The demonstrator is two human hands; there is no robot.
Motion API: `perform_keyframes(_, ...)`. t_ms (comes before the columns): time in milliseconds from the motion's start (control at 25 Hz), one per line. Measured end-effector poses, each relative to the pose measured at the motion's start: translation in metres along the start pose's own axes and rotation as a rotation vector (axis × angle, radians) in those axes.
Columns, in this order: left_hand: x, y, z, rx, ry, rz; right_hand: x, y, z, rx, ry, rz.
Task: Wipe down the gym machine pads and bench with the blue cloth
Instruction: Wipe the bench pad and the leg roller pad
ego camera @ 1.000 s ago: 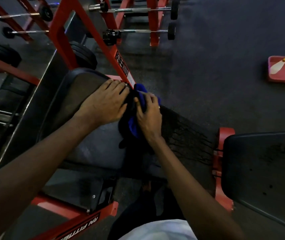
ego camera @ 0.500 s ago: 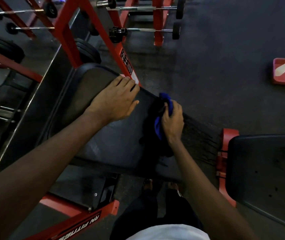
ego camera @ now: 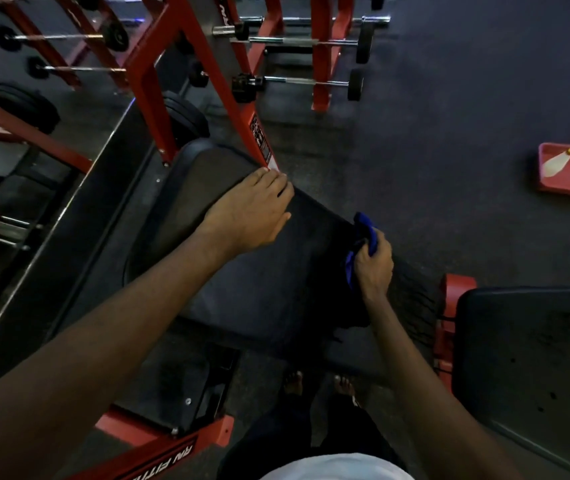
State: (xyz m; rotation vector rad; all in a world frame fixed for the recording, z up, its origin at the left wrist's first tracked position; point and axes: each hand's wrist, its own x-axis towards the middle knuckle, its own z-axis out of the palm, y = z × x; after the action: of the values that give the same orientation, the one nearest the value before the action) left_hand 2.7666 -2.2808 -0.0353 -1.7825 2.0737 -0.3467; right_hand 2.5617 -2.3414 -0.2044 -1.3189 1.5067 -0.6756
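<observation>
We are looking into a dim room. Weak overhead light is laying a dull sheen on the far end of the padded surface (ego camera: pixel 248 289), while its near half is sinking into grainy black. The left hand (ego camera: pixel 252 209) on it is catching the most light. At its right edge the blue cloth (ego camera: pixel 366 233) is losing its lower folds to shadow. Beyond the surface chrome bars (ego camera: pixel 297 81) are glinting. Far to its left the barbell racks (ego camera: pixel 68 69) are smearing with blur, and to its right the floor (ego camera: pixel 449 150) is taking a bluish cast. The red frame (ego camera: pixel 145 84) is bowing outward.
</observation>
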Motion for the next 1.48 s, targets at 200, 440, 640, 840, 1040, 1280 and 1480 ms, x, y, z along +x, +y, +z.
perform_keyframes(200, -0.077, 0.039, 0.004, -0.266, 0.052, 0.170, -0.043, -0.087, 0.040, 0.212, -0.197, -0.393)
perform_keyframes(440, -0.105, 0.043, -0.012, -0.410, 0.009, 0.008, -0.070, -0.173, 0.068, -0.076, -0.458, -1.002)
perform_keyframes(640, -0.098, 0.045, -0.006, -0.333, 0.033, 0.052, -0.031, -0.098, 0.044, 0.010, -0.272, -0.706)
perform_keyframes(840, -0.076, 0.046, -0.001, -0.289, -0.007, -0.017, -0.013, 0.007, 0.010, 0.005, -0.039, -0.196)
perform_keyframes(1040, -0.030, 0.055, 0.014, -0.129, -0.098, 0.067, -0.073, 0.011, 0.007, -0.039, -0.087, -0.250)
perform_keyframes(1280, -0.030, 0.057, 0.022, -0.047, -0.067, 0.070, -0.093, 0.078, -0.005, -0.114, -0.099, -0.348)
perform_keyframes(1480, -0.031, 0.056, 0.022, -0.030, -0.070, 0.079, -0.017, 0.093, -0.020, -0.134, 0.066, 0.050)
